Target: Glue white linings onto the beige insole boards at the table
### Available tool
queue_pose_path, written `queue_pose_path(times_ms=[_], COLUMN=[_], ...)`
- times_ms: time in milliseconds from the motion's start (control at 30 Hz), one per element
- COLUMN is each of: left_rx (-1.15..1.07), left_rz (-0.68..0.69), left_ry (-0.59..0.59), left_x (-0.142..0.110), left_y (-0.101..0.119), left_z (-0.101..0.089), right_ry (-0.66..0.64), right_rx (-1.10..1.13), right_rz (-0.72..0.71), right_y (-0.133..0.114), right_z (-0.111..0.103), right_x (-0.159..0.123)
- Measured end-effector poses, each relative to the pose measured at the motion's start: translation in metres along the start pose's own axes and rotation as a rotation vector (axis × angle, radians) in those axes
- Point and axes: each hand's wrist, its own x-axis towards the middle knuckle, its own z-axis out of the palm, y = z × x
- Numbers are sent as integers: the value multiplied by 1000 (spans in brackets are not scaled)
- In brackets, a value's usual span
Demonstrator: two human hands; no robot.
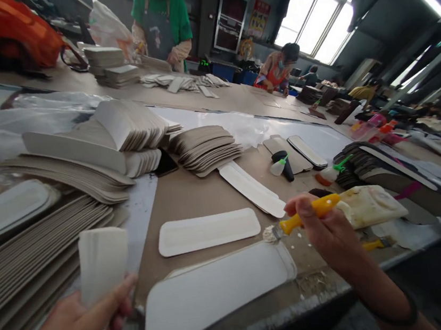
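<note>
My left hand (pixel 102 313) is closed on a pale strip-shaped piece (pixel 102 260), held upright at the lower left. In my right hand (pixel 325 232) is a paintbrush (pixel 310 213) with a yellow handle, its whitish, clotted bristles pointing left. The bristles hover at or just above the far end of a large white rounded panel (pixel 216 294); I cannot tell whether they touch it. Behind that lies a smaller white rounded panel (pixel 208 232) with a faint inset outline. A narrow white strip (pixel 251 188) lies slantwise behind the brush.
Stacks of curved grey-white pieces (pixel 59 163) crowd the left. Another stack (pixel 206 148) stands mid-table. A small green-tipped bottle (pixel 279 166), a stained white container (pixel 372 205) and a second yellow brush (pixel 375 244) are to the right. A person in green (pixel 165 22) stands across the table.
</note>
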Motion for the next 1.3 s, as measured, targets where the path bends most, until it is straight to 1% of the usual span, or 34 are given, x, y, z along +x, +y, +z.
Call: queue_pose_path(times_ms=[33, 100, 167, 200, 300, 367, 433, 500, 633, 700, 867, 933, 1000, 1133, 1233, 1300], left_rx=[10, -13, -23, -24, -52, -99, -156, -200, -191, -183, -155, -147, -147, -136, -129, -153], left_rz=[-9, 1, -15, -15, -2, -8, -11, -6, -13, -1, 49, 58, 31, -61, -91, -122], left_ry=[-55, -124, -171, -198, -239, -240, -260, -288, -272, -277, -302, -291, -258, -132, -85, -45], left_x=[-11, -30, -44, -48, -54, -57, -60, -64, -67, -66, -59, -58, -59, -63, -63, -60], left_y=[-4, -8, -10, -11, -13, -11, -8, -3, -2, -6, -23, -28, -29, -25, -26, -32], left_z=[4, 13, 20, 22, 25, 25, 25, 24, 24, 24, 28, 30, 32, 35, 37, 42], right_ry=[-29, -116, -218, -270, -393, -429, -447, -424, -309, -279, -254, -196, -97, 102, 194, 233], right_rx=[91, 342, 575, 657, 765, 794, 812, 807, 692, 638, 641, 565, 430, 188, 47, -40], right_rz=[10, 61, 119, 149, 274, 333, 355, 364, 356, 341, 332, 303, 248, 169, 128, 70], right_y=[-8, -20, -28, -31, -40, -44, -47, -47, -45, -45, -48, -42, -30, -2, 11, 14], right_z=[4, 17, 35, 44, 69, 82, 90, 94, 90, 88, 90, 89, 83, 57, 39, 30], right_x=[-9, -27, -44, -52, -71, -80, -86, -89, -91, -92, -100, -100, -98, -91, -88, -88])
